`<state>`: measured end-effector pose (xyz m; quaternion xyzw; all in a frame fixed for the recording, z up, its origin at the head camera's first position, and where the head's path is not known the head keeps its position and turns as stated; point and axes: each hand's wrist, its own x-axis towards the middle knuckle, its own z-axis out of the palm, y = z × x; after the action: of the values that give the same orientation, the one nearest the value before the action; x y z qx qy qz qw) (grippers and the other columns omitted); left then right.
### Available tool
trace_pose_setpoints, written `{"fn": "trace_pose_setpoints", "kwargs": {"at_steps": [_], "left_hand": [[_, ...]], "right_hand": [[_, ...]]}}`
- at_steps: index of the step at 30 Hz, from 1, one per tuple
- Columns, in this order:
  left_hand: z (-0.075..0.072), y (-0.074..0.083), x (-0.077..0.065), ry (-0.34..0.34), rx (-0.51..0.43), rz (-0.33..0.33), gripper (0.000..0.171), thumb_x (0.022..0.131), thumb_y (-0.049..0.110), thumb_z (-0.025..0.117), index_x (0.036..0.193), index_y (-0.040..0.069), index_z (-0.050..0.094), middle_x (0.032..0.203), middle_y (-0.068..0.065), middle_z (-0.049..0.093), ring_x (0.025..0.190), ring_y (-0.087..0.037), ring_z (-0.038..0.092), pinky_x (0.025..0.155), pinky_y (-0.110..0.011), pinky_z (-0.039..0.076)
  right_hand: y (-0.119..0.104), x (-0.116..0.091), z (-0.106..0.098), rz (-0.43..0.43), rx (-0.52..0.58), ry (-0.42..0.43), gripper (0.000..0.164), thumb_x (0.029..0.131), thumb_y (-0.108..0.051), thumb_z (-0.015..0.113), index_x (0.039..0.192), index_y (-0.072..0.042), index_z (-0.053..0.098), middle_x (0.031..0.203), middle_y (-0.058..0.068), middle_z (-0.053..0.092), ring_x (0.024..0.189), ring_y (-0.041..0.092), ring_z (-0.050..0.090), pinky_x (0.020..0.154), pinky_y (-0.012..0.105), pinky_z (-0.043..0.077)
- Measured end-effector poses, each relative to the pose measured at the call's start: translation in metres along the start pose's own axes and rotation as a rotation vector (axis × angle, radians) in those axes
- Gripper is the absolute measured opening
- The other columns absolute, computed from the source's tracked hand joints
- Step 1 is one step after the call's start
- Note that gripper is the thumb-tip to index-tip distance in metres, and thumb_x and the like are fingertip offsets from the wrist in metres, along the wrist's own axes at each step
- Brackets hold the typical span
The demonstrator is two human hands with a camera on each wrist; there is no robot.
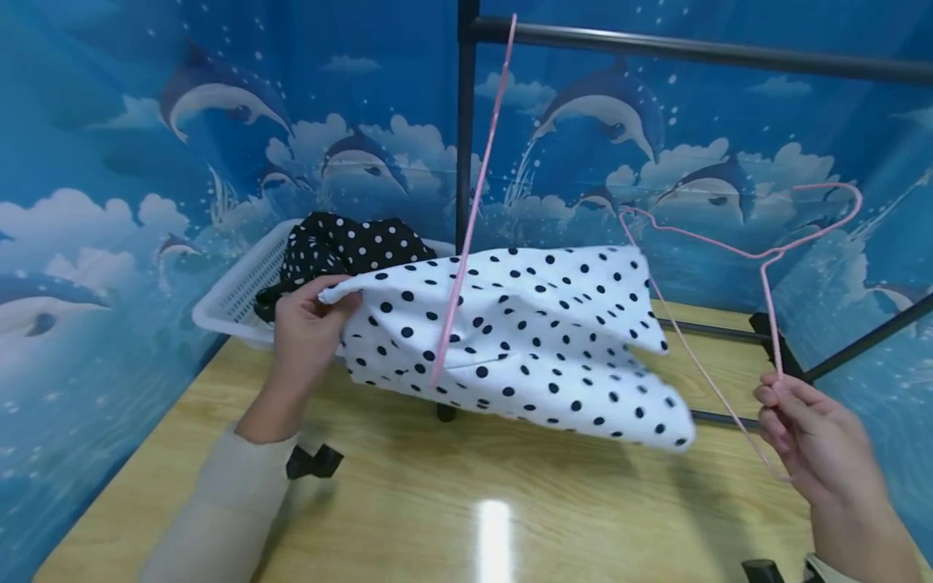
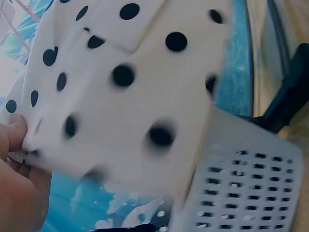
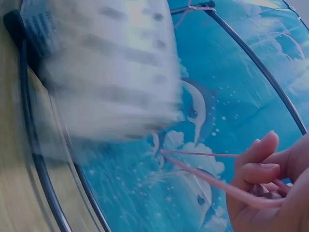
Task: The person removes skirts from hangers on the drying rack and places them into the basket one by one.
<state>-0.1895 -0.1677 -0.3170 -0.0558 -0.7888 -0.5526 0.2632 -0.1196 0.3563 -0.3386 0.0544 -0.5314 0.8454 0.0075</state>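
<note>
In the head view my left hand [image 1: 309, 320] pinches one end of a white polka-dot cloth [image 1: 554, 340] with black dots. The cloth stretches out sideways above the floor, its far end blurred. The left wrist view shows the thumb [image 2: 17, 131] on the cloth's edge. At the right, my right hand [image 1: 824, 437] grips a pink wire hanger [image 1: 774, 304] by its side, hook up, apart from the cloth. Another pink hanger [image 1: 477, 194], seen edge-on, hangs from the rack's bar [image 1: 656, 44] and passes in front of the cloth.
A white plastic basket [image 1: 226, 312] at the back left holds a black cloth with white dots [image 1: 364, 243]. The dark metal rack has an upright [image 1: 465, 146] and low rails [image 1: 714, 330] near the wood-look surface [image 1: 408, 502]. Dolphin-print curtains surround it.
</note>
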Motion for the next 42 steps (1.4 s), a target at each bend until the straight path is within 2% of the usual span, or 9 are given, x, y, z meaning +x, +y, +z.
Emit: {"fn": "trace_pose_setpoints", "kwargs": {"at_steps": [4,8,15,17,22,26,35,39,42], "left_hand": [[-0.006,0.012,0.003,0.017,0.040,0.056,0.015,0.092,0.002,0.064,0.105,-0.004,0.069,0.100,-0.015,0.071,0.081,-0.002,0.063,0.070,-0.015,0.050],[-0.007,0.018,0.005,0.021,0.076,0.110,0.014,0.091,0.001,0.065,0.103,-0.004,0.070,0.097,-0.015,0.072,0.077,0.001,0.062,0.067,-0.013,0.049],[-0.020,0.028,0.007,0.065,0.116,0.068,0.015,0.092,0.004,0.066,0.104,-0.002,0.070,0.097,-0.013,0.071,0.074,-0.001,0.059,0.065,-0.014,0.045],[-0.026,0.033,0.009,0.087,0.120,0.073,0.016,0.091,0.005,0.067,0.104,-0.002,0.071,0.093,-0.009,0.071,0.065,-0.001,0.055,0.059,-0.015,0.042],[-0.040,0.043,0.018,0.133,0.092,0.133,0.015,0.090,0.006,0.069,0.102,-0.003,0.073,0.083,0.013,0.069,0.054,-0.002,0.053,0.050,-0.016,0.039],[-0.050,0.051,0.026,0.155,0.102,0.135,0.016,0.090,0.009,0.069,0.102,-0.001,0.074,0.082,0.021,0.066,0.058,-0.001,0.059,0.050,-0.015,0.041],[-0.069,0.075,0.047,0.239,0.157,0.144,0.015,0.091,0.014,0.069,0.101,0.006,0.076,0.085,0.016,0.068,0.069,-0.004,0.062,0.060,-0.015,0.045],[-0.080,0.088,0.056,0.267,0.176,0.170,0.014,0.092,0.016,0.067,0.100,0.008,0.076,0.086,0.014,0.068,0.076,-0.006,0.064,0.066,-0.014,0.047],[-0.090,0.096,0.063,0.287,0.237,0.200,0.017,0.094,0.019,0.064,0.102,0.009,0.075,0.092,0.012,0.068,0.082,-0.004,0.064,0.074,-0.013,0.049]], "right_hand": [[-0.004,-0.002,-0.001,-0.012,-0.040,0.024,0.023,0.104,-0.007,0.039,0.107,0.000,0.061,0.084,0.007,0.057,0.057,0.015,0.046,0.046,0.028,0.027],[-0.001,-0.003,-0.002,0.009,0.024,-0.017,0.025,0.104,-0.004,0.035,0.106,0.002,0.060,0.083,0.009,0.058,0.056,0.015,0.046,0.045,0.028,0.027],[0.001,-0.005,-0.003,0.003,0.072,-0.063,0.029,0.105,-0.002,0.031,0.107,0.004,0.060,0.084,0.010,0.059,0.057,0.014,0.050,0.045,0.027,0.029],[0.001,-0.005,-0.004,-0.004,0.072,-0.064,0.029,0.105,-0.001,0.031,0.107,0.005,0.060,0.084,0.010,0.059,0.057,0.014,0.049,0.045,0.027,0.028],[0.000,-0.006,-0.005,-0.016,0.063,-0.067,0.030,0.105,-0.001,0.031,0.107,0.005,0.060,0.083,0.010,0.059,0.057,0.014,0.051,0.046,0.028,0.026],[-0.003,-0.006,-0.002,-0.014,0.014,-0.038,0.026,0.104,-0.004,0.035,0.106,0.003,0.060,0.082,0.009,0.059,0.057,0.014,0.051,0.046,0.028,0.027],[-0.009,-0.008,0.013,-0.056,-0.175,0.076,0.016,0.100,-0.012,0.050,0.103,-0.001,0.062,0.078,0.006,0.059,0.056,0.014,0.050,0.044,0.027,0.034],[-0.010,-0.009,0.018,-0.076,-0.192,0.083,0.016,0.100,-0.012,0.051,0.103,-0.001,0.062,0.078,0.006,0.058,0.055,0.014,0.051,0.043,0.028,0.033],[-0.012,-0.010,0.020,-0.086,-0.186,0.079,0.017,0.100,-0.012,0.051,0.103,0.000,0.063,0.078,0.006,0.059,0.055,0.014,0.051,0.043,0.029,0.029]]}}
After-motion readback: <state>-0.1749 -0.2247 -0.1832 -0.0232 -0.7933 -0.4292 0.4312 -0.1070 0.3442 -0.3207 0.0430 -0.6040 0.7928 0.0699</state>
